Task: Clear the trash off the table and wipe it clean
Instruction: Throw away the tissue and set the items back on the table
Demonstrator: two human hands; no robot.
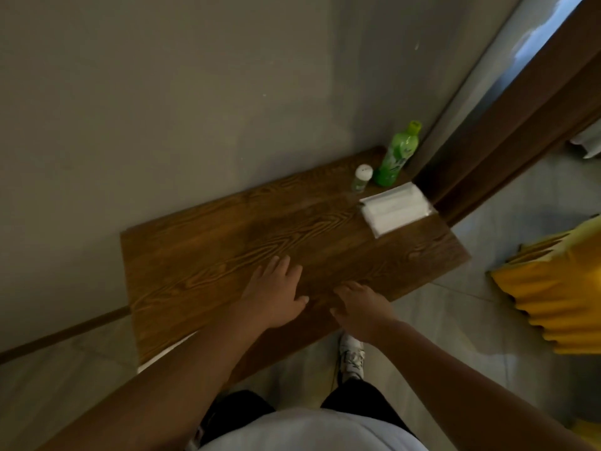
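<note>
1. Table (227,255): dark brown wood, bold grain, faint sheen.
2. Bottle (397,156): translucent green plastic, glossy.
3. Small jar (361,179): white plastic cap.
4. Tissue pack (395,208): white paper in clear, shiny film.
5. Floor (455,320): pale tile, smooth, reflective.

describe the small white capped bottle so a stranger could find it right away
Look to the far right end of the wooden table, near the wall. The small bottle stands just left of the tall green bottle. It is much shorter, with a white cap.
</note>
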